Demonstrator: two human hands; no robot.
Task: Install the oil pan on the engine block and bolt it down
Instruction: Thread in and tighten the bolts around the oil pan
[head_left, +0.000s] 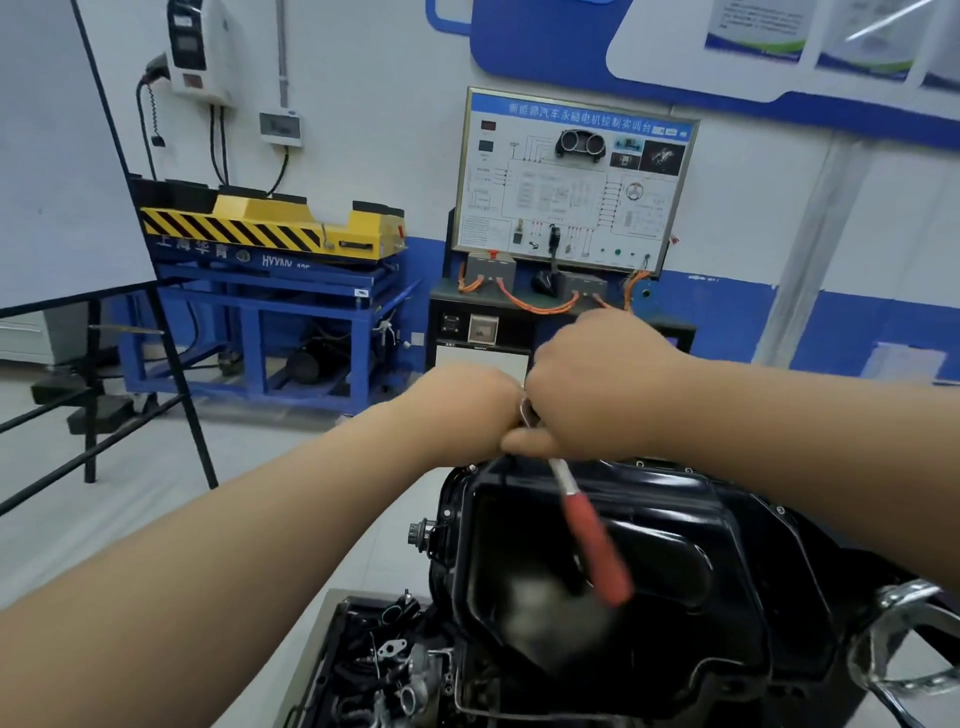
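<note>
One black oil pan (675, 545) is already sitting on the engine block (410, 675), so I'd say the placing part is done and this is the bolting stage. A red-handled ratchet (597, 551) is up at the pan's far rim, presumably on a bolt, but the hands hide it. The right hand (597, 384) is curled round the ratchet's head end. The left hand (467, 405) is bunched up right against it, and I can't tell what it's holding. How many bolts are in? Too small to call, probably several left. A blue trolley (260, 312) and a training board (571, 182) stand by the wall behind.
</note>
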